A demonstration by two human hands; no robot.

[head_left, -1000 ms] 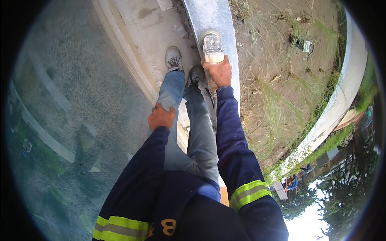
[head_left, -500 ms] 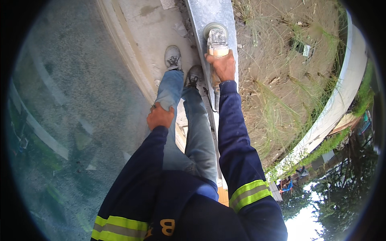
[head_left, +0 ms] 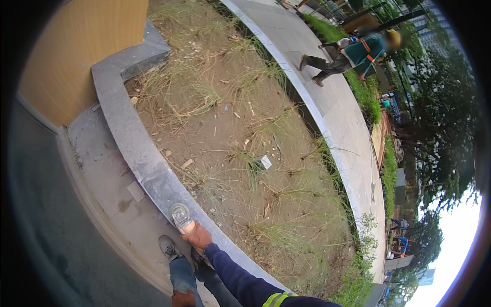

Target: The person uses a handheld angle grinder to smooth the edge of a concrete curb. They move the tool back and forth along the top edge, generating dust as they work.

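My right hand (head_left: 197, 237) is closed round the body of an angle grinder (head_left: 182, 219). Its dusty metal head and round disc lie against the top of a curved grey stone kerb (head_left: 148, 171). At the lower edge of the view, my left hand (head_left: 183, 299) is wrapped over the knee of my blue jeans (head_left: 181, 276), partly cut off by the frame. My grey shoe (head_left: 169, 247) stands on the pavement beside the kerb.
A planting bed (head_left: 230, 117) of soil and grass tufts lies right of the kerb. A wood-coloured panel (head_left: 87, 56) rises at the kerb's far corner. Across the bed, a person (head_left: 353, 56) in a yellow helmet walks on a paved path (head_left: 353, 148).
My view has swung right and farther ahead, bringing in the bed, the path and the walking person. The grinder stays in my right hand on the kerb; my left stays on my knee.
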